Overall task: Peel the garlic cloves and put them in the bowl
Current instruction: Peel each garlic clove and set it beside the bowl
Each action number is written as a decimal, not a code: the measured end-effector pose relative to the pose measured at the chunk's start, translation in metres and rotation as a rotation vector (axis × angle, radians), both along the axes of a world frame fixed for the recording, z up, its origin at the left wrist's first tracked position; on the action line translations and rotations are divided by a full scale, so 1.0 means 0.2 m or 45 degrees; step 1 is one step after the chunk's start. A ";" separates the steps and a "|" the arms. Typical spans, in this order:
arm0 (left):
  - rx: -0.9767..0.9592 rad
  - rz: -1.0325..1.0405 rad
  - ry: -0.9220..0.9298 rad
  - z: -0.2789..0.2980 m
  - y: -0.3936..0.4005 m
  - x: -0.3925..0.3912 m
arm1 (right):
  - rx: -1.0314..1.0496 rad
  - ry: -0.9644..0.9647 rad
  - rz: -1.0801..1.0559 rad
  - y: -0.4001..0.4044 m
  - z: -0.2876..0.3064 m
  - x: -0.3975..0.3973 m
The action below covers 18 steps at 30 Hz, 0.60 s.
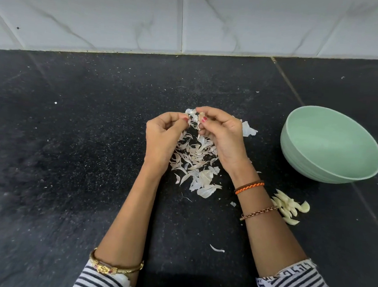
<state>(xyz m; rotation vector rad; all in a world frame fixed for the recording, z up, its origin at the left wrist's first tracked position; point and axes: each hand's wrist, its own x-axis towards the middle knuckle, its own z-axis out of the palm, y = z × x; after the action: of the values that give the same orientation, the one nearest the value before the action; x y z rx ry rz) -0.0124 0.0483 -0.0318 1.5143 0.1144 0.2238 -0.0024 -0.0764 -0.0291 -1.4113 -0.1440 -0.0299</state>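
My right hand [220,134] pinches a small garlic clove [200,118] between thumb and fingers, above a heap of papery skins [195,164]. My left hand [163,136] pinches a strip of skin [191,118] at the clove's left side. Both hands hover over the black counter. A pale green bowl [331,163] stands to the right, and its inside looks empty. Several peeled cloves [289,206] lie in a small pile on the counter below the bowl, beside my right forearm.
The black speckled counter [69,156] runs back to a white marble-tiled wall [193,19]. Stray bits of skin lie scattered, one curl [217,249] between my forearms. Bracelets circle my right wrist and a gold bangle my left forearm.
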 end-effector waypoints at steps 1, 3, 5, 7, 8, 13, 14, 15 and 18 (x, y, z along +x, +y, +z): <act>0.000 -0.006 -0.020 0.00 0.00 0.00 | 0.011 0.008 -0.028 0.00 0.00 0.00; -0.002 -0.035 -0.065 0.01 0.00 0.00 | 0.014 0.004 -0.069 0.00 0.01 0.00; 0.015 -0.059 -0.109 0.00 0.01 0.00 | -0.030 -0.017 -0.093 -0.01 0.01 -0.01; 0.046 -0.100 -0.152 -0.01 0.02 0.01 | -0.080 -0.034 -0.104 -0.01 0.01 -0.01; 0.064 -0.118 -0.168 -0.02 0.02 0.01 | -0.093 -0.037 -0.107 -0.01 0.01 -0.01; 0.117 -0.126 -0.152 -0.02 0.04 0.01 | -0.119 -0.062 -0.080 -0.02 -0.01 0.00; 0.133 -0.121 -0.144 -0.02 0.05 0.01 | -0.125 -0.065 -0.065 -0.02 -0.02 0.00; 0.142 -0.117 -0.132 -0.03 0.05 0.02 | -0.132 -0.071 -0.052 -0.02 -0.02 0.00; 0.159 -0.112 -0.101 -0.03 0.06 0.02 | -0.169 -0.094 -0.019 -0.02 -0.02 0.00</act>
<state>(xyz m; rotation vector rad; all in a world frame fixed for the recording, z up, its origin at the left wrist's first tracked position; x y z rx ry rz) -0.0083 0.0600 -0.0378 1.6282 -0.0297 0.2232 -0.0018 -0.0802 -0.0334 -1.5449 -0.1997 -0.0859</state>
